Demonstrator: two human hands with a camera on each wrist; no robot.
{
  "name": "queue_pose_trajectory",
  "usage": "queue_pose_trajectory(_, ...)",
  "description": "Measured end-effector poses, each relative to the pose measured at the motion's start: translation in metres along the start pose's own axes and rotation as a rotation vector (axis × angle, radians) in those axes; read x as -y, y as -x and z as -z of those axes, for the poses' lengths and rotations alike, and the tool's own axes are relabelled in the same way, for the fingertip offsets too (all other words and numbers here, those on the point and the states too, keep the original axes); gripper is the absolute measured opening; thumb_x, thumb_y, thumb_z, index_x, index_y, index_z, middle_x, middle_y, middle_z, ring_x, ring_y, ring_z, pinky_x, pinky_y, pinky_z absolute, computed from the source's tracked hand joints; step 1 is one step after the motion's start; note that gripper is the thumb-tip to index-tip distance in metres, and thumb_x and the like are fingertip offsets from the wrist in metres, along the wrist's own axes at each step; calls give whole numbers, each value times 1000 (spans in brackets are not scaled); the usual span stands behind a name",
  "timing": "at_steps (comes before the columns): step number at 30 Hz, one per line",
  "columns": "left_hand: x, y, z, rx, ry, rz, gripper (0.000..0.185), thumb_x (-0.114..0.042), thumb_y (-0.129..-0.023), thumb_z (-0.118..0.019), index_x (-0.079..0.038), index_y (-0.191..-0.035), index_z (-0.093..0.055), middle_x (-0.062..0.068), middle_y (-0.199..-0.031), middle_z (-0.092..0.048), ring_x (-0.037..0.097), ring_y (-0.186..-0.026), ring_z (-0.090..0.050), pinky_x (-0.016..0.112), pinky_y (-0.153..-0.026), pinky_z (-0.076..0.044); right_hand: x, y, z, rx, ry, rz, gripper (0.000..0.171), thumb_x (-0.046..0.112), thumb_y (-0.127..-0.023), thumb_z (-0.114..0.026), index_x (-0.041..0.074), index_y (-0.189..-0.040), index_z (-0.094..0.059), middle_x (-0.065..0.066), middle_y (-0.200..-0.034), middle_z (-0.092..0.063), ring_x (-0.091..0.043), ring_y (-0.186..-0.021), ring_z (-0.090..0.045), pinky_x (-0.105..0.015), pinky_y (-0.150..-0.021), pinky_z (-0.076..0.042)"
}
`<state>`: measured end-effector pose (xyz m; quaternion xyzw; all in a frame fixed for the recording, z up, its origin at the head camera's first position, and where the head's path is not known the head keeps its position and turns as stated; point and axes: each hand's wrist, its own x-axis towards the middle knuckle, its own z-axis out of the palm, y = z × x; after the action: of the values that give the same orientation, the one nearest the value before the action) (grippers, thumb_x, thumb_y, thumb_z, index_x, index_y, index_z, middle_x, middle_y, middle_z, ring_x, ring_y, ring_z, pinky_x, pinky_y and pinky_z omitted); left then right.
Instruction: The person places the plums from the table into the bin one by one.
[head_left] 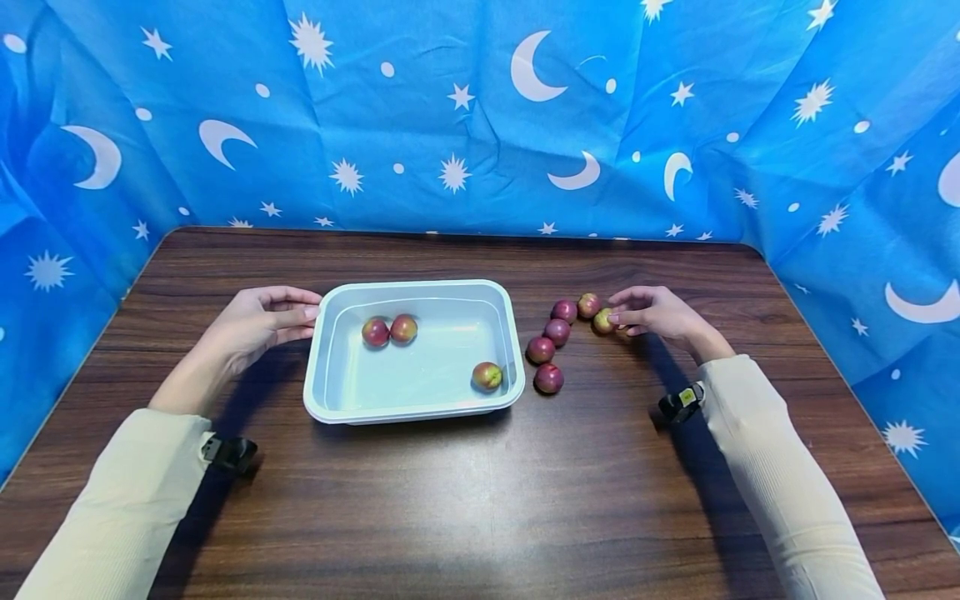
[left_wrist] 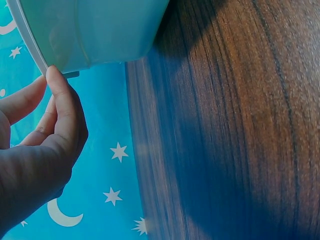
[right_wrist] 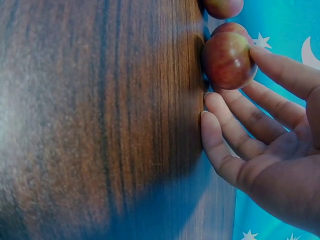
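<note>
A white plastic tub point(head_left: 408, 414) stands left of centre on the table. My left hand point(head_left: 258, 325) pinches its left rim between thumb and fingers; in the left wrist view the left hand point(left_wrist: 50, 130) meets the edge of the tub point(left_wrist: 112, 30). Two red-yellow plums point(head_left: 403, 329) lie together inside, and a third plum point(head_left: 487, 377) sits near the front right corner. To the right, my right hand point(head_left: 660, 315) holds a yellowish plum point(head_left: 603, 322) with thumb and fingertips. The right wrist view shows this plum point(right_wrist: 229, 61) between the thumb and fingers of the right hand point(right_wrist: 270, 135).
Several dark red plums point(head_left: 557, 332) form a crooked line on the table between the tub and my right hand. One plum point(head_left: 588, 305) lies right behind the held one. A blue cloth point(head_left: 420, 125) with moons and stars hangs behind the brown wooden table point(head_left: 450, 517).
</note>
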<state>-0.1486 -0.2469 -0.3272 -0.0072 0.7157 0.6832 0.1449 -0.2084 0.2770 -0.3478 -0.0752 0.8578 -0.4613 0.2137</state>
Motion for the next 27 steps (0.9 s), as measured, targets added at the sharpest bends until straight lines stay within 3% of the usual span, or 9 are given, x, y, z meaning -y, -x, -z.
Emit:
queue_pose_trajectory(11, -1, 0, 0, -17, -91, 28, 36, -7, -91, -56, 12, -118, -42, -2, -91, -62, 9, -83, -63, 30, -81, -52, 0, 0, 0, -10, 1, -19, 42, 18, -90, -60, -5, -122, -48, -19, -106, -54, -19, -85, -59, -34, -79, -54)
queue_pose_trajectory(27, -1, 0, 0, -14, -66, 17, 33, -6, -90, -57, 11, -115, -44, -1, -90, -63, 10, -82, -64, 29, -79, -52, 4, 7, 4, 8, -8, -25, 43, 20, -89, -61, -6, -122, -47, -18, -104, -55, -23, -87, -59, -35, -79, -54)
